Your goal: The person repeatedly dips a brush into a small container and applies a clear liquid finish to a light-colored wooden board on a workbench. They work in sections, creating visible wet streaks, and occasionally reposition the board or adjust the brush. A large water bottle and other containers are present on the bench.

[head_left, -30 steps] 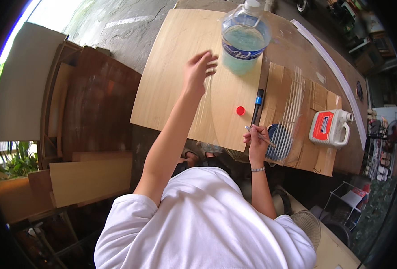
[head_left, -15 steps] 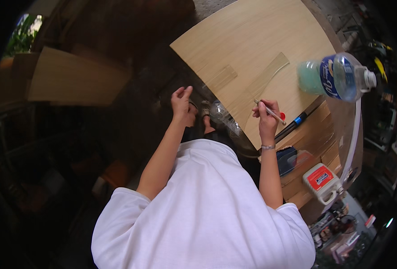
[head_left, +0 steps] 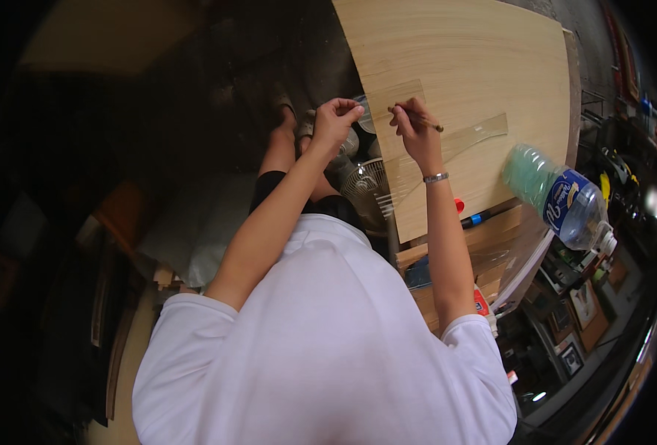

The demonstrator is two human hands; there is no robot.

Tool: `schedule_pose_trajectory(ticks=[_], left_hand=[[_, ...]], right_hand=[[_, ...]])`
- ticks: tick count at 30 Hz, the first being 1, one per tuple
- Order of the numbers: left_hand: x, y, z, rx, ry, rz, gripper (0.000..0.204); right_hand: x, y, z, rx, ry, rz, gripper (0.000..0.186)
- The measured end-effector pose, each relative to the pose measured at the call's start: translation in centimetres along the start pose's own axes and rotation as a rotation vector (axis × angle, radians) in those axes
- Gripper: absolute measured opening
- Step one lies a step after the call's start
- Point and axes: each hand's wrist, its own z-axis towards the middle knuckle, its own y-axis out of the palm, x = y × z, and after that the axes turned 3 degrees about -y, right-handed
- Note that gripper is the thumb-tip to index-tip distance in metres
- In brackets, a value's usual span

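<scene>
Clear bottle (head_left: 560, 196): greenish liquid (head_left: 529, 175) inside. Right hand (head_left: 415, 133): thin stick (head_left: 433, 125).

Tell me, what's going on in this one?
The person's right hand holds a thin brown stick-like tool over the pale wooden board. The left hand appears left of the board, fingers pinched together; whether they grip anything is unclear. On the board are a large clear plastic bottle with a blue label and a small red cap.

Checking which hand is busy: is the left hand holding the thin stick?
No, the right hand holds the thin stick.
</scene>
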Motion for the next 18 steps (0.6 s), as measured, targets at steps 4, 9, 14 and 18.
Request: schedule_pose_trajectory(ticks=[4,9,14,18], left_hand=[[0.3,0.2,0.7,0.006,0.008,0.003,0.024],[0.8,0.1,1.0,0.012,0.015,-0.023,0.021],[1.0,0.3,1.2,0.051,0.042,-0.018,0.016],[0.6,0.2,1.4,0.009,-0.005,0.02,0.017]], right_hand=[[0.2,0.8,2.7,-0.08,-0.084,-0.155,0.013],[0.1,1.4,4.8,-0.165,-0.167,-0.316,0.011],[-0.2,1.8,5.8,-0.237,-0.213,-0.384,0.013],[-0.4,1.8,5.9,-0.268,-0.245,-0.374,0.011]])
